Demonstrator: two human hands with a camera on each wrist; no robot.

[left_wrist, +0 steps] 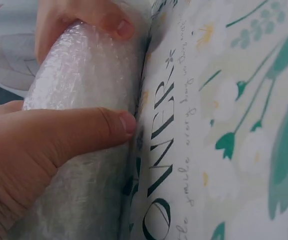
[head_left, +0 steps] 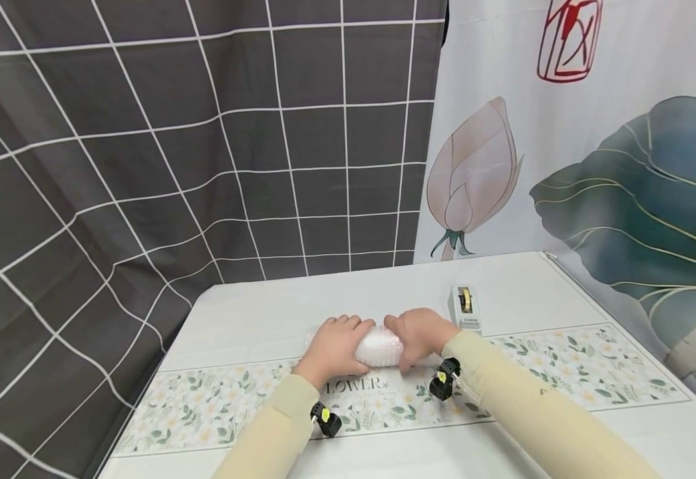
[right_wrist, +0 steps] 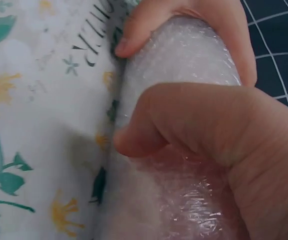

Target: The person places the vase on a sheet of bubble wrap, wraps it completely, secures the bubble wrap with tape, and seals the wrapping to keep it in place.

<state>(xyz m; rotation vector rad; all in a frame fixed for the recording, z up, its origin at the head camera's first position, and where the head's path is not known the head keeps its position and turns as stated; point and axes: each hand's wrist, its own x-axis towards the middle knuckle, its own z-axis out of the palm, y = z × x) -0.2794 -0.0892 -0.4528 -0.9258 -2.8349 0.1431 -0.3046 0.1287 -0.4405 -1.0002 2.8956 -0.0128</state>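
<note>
A bubble-wrapped roll (head_left: 379,346) lies lengthwise across the table, its clear wrap shining in both wrist views. What is inside the wrap cannot be made out. My left hand (head_left: 337,347) grips the roll's left part, the thumb (left_wrist: 103,129) bent over the near side. On the right part, my right hand (head_left: 421,336) holds the roll from above, with its thumb (right_wrist: 149,122) pressed along the near side. The fingers on the far side are partly hidden by the roll and the hands. A stretch of bubble wrap (right_wrist: 184,55) shows between the two hands.
A white tape dispenser (head_left: 464,307) with a yellowish roll stands behind my right hand. The white table (head_left: 252,306) carries a printed flower band with lettering (head_left: 354,384). A dark checked curtain (head_left: 312,146) and a flower-printed curtain (head_left: 492,60) hang behind.
</note>
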